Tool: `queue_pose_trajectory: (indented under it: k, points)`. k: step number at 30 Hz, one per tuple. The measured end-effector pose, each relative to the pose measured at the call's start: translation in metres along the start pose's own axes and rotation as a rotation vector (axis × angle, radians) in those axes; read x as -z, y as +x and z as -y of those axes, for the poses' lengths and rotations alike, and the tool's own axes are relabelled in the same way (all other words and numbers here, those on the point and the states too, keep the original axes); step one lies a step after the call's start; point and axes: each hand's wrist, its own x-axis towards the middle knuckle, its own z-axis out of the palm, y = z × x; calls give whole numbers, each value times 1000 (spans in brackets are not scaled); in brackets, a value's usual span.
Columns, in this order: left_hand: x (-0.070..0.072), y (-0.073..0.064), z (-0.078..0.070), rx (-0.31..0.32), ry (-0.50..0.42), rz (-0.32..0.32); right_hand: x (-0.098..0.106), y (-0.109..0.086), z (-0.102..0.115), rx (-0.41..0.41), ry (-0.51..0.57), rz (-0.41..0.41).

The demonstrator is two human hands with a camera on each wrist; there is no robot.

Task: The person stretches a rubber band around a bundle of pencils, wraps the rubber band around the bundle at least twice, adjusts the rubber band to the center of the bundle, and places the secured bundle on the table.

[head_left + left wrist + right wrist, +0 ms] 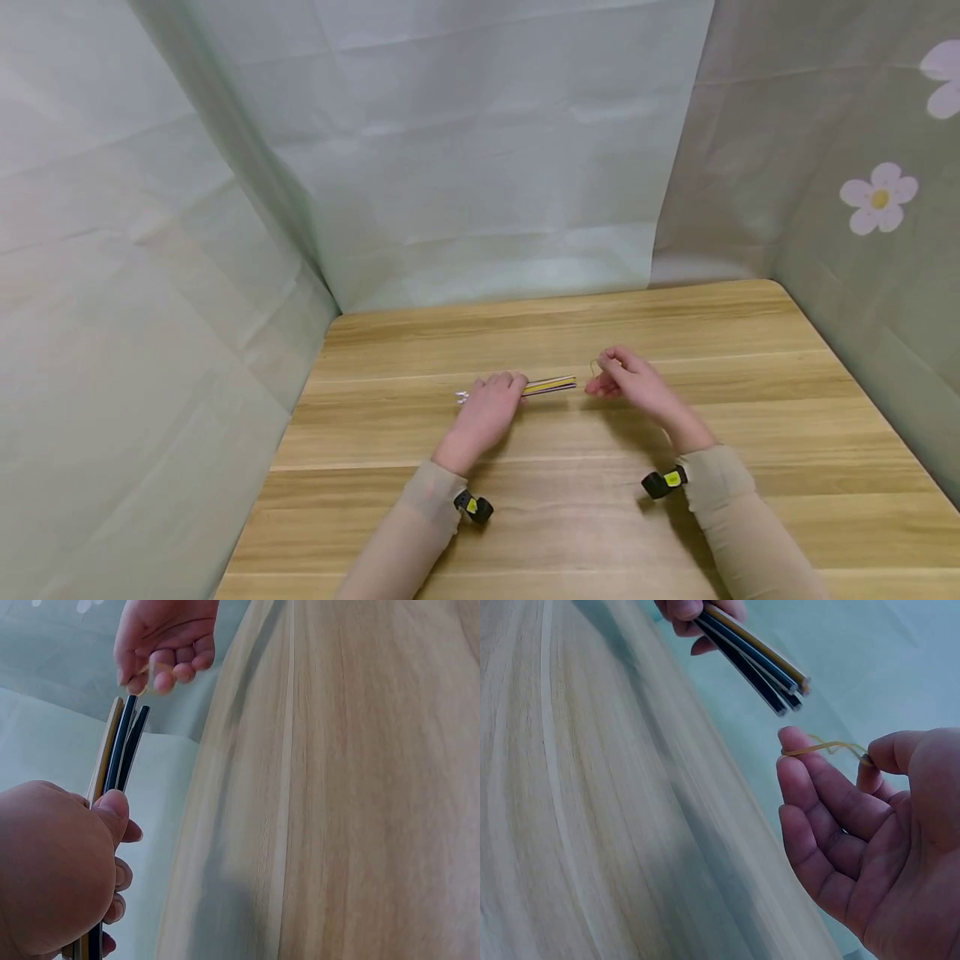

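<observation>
Pale cloth walls (487, 150) stand at the back and at both sides, and before them lies the wide wooden table (562, 517). Two arms in light sleeves (405, 529) reach above this table.

The left hand (491, 408) has its fingers and thumb wrapped around a bundle of slim sticks (549, 386), which seems to be lifted a little from the surface. The bundle lies nearly level, in front of the person, with white tips (461, 397) beyond the left side of the hand and dark and yellow lengths pointing toward the right. The right hand (637, 387), near these free ends but apart from them, holds a thin yellow band (821, 745) between thumb and fingertips, slightly stretched.

Some troubles are possible. The band sits close to the very fingertip, so with more stretching it could slip off and jump away. The free ends are uneven and a little spread, therefore the band, if it meets them, could catch on one stick and leave another outside. If the left hand loosens its grip, single sticks could slide out of the bundle and fall onto the table.
</observation>
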Motion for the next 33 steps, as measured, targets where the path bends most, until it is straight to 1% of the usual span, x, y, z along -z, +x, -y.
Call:
queue_pose_trajectory:
  k: [6,11,15,24,30,33]
  points:
    - [0,1,-5,-7,-17,14,-9,0,4,-3,-3,45]
    - [-2,1,-7,-7,-12,23,-14,-1,4,7,-32,46]
    - [-1,2,-8,-11,-13,12,-15,-1,4,19,-48,58]
    - [0,1,-7,-18,7,-2,-16,-2,2,36,-50,141]
    - [-2,1,-7,-19,9,16,-20,-3,6,34,-52,144]
    - [-2,2,-7,-10,9,21,-23,-3,7,34,-51,146]
